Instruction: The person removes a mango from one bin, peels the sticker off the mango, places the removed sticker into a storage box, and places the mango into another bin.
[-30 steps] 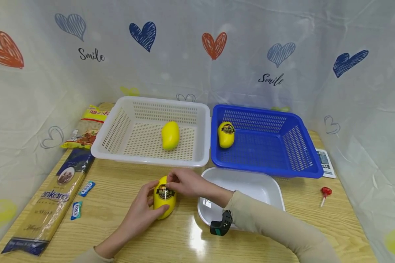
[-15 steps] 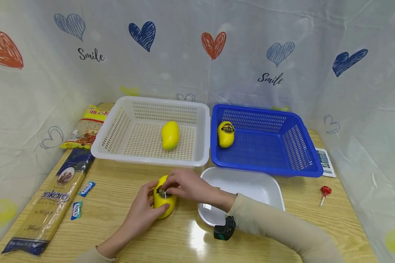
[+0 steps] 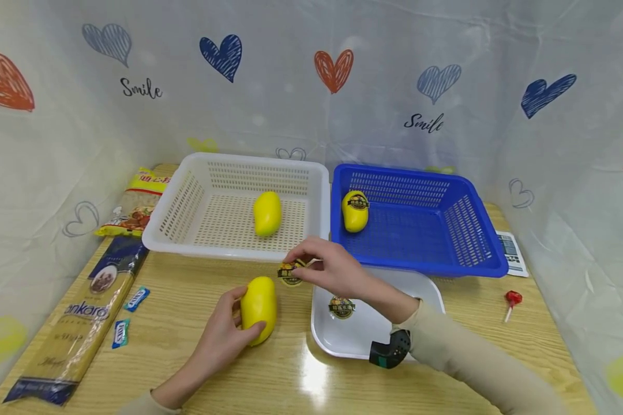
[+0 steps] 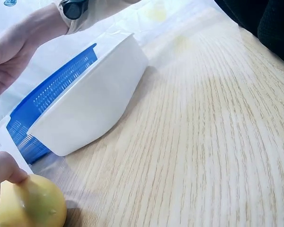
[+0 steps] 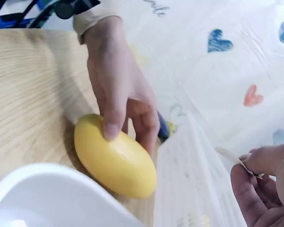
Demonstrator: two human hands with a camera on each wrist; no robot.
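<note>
In the head view my left hand (image 3: 222, 329) grips a plain yellow mango (image 3: 259, 305) on the table, thumb on the near side. My right hand (image 3: 337, 270) is raised to its right, pinching a black-and-gold sticker (image 3: 289, 274) between thumb and fingertips, apart from the fruit. A similar sticker (image 3: 341, 307) lies in the white tray (image 3: 319, 340) under my right arm. The right wrist view shows the gripped mango (image 5: 116, 158) with a bare skin and the pinched sticker (image 5: 229, 155) nearly edge-on.
Behind stand a white basket (image 3: 197, 251) holding a plain mango (image 3: 267, 214), and a blue basket (image 3: 420, 266) holding a stickered mango (image 3: 355, 219). At left lie a pasta pack (image 3: 78, 323), a food bag (image 3: 135, 203) and two small candies (image 3: 120, 333). A red lollipop (image 3: 512, 298) lies right.
The sticker has come off the mango in my left hand. My right hand has lifted it up and to the right, while my left hand has stayed in place.
</note>
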